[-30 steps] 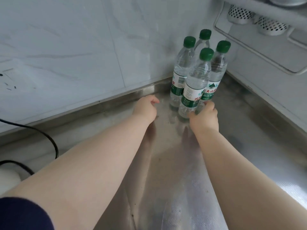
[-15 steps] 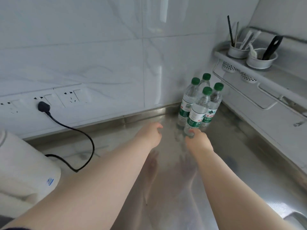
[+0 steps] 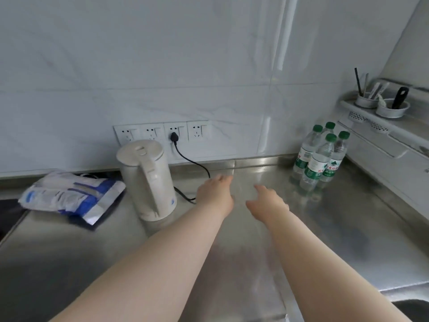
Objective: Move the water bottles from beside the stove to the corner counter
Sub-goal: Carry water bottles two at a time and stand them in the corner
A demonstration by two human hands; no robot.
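Observation:
Several clear water bottles (image 3: pixel 319 159) with green caps and green labels stand upright, close together, in the back right corner of the steel counter (image 3: pixel 348 228). My left hand (image 3: pixel 216 194) hovers over the counter's middle with relaxed fingers and holds nothing. My right hand (image 3: pixel 267 201) is beside it, fingers loose and empty, well to the left of the bottles and apart from them.
A white electric kettle (image 3: pixel 148 180) stands left of my hands, its black cord (image 3: pixel 190 159) plugged into the wall sockets (image 3: pixel 162 133). A blue-and-white plastic bag (image 3: pixel 72 196) lies at the far left. A wall shelf with utensil cups (image 3: pixel 380 105) hangs at the right.
Both hands have drawn back from the bottles, leftward and toward me; the right hand let go of the front bottle. The view has pulled back and swung left, bringing kettle and bag into sight.

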